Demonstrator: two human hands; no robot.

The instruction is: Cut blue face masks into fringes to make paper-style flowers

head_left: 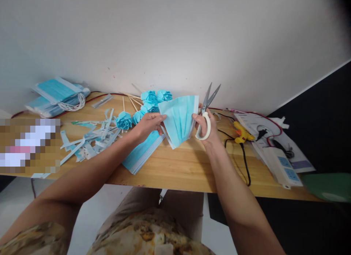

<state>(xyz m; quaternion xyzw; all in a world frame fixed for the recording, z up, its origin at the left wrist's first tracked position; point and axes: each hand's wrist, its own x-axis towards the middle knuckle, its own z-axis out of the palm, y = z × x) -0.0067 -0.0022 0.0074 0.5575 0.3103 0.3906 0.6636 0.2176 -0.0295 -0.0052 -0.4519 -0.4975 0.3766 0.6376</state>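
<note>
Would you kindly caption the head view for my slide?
Left hand and right hand hold a blue sheet, scissors also in the right.

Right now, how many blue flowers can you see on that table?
5 blue flowers visible: two at the back, one just in front, one near the left hand, one farthest left. The held blue sheet may hide more.

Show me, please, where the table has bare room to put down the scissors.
Bare wood lies between the blue stack and right forearm; a smaller patch lies between the glue gun's cord and power strip. Scraps and flowers crowd the left side.
</note>
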